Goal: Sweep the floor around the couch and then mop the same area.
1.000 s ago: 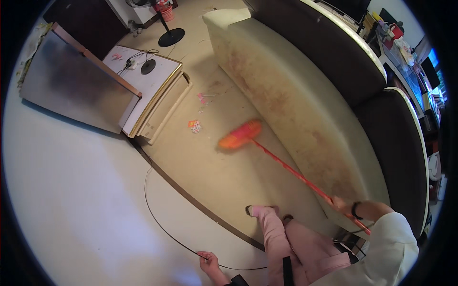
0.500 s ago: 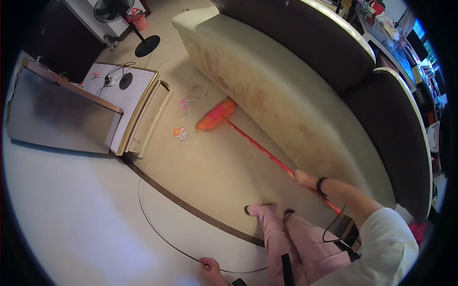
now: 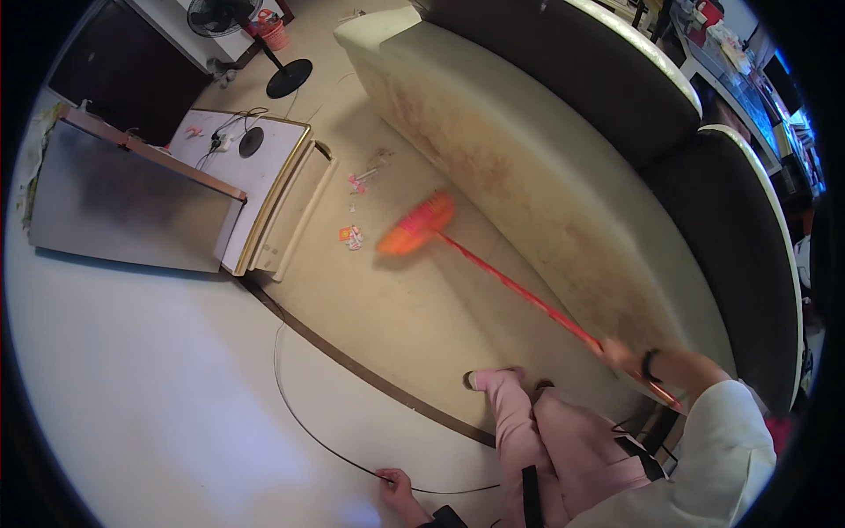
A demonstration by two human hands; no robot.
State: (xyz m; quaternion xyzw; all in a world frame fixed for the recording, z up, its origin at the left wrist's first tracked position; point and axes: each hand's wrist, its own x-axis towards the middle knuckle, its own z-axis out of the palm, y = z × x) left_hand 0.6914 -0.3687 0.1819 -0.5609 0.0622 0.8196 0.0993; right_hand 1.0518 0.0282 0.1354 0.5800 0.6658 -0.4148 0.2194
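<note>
My right hand (image 3: 621, 354), with a dark band on its wrist, is closed round the red handle of a broom (image 3: 519, 289). The broom's orange and pink head (image 3: 417, 225) is blurred and appears slightly raised over the beige floor beside the sofa. Left of it lie a small orange-and-white piece of litter (image 3: 351, 237) and pink and white scraps (image 3: 356, 182). Lower down, my left hand (image 3: 396, 484) has its fingers closed on a thin dark cord (image 3: 348, 464) that curves over a pale surface.
The long pale, stained sofa (image 3: 528, 167) runs along the right. At the left stand a white-topped cabinet (image 3: 273, 167) and a tilted grey panel (image 3: 132, 194). A black fan (image 3: 289, 79) and a pink bucket (image 3: 275, 35) are at the back. A dark strip (image 3: 378, 380) edges the floor.
My right hand has drawn the broom handle back to the right. The broom head has shifted right and slightly down, away from the sofa base. My left hand stays on the cord.
</note>
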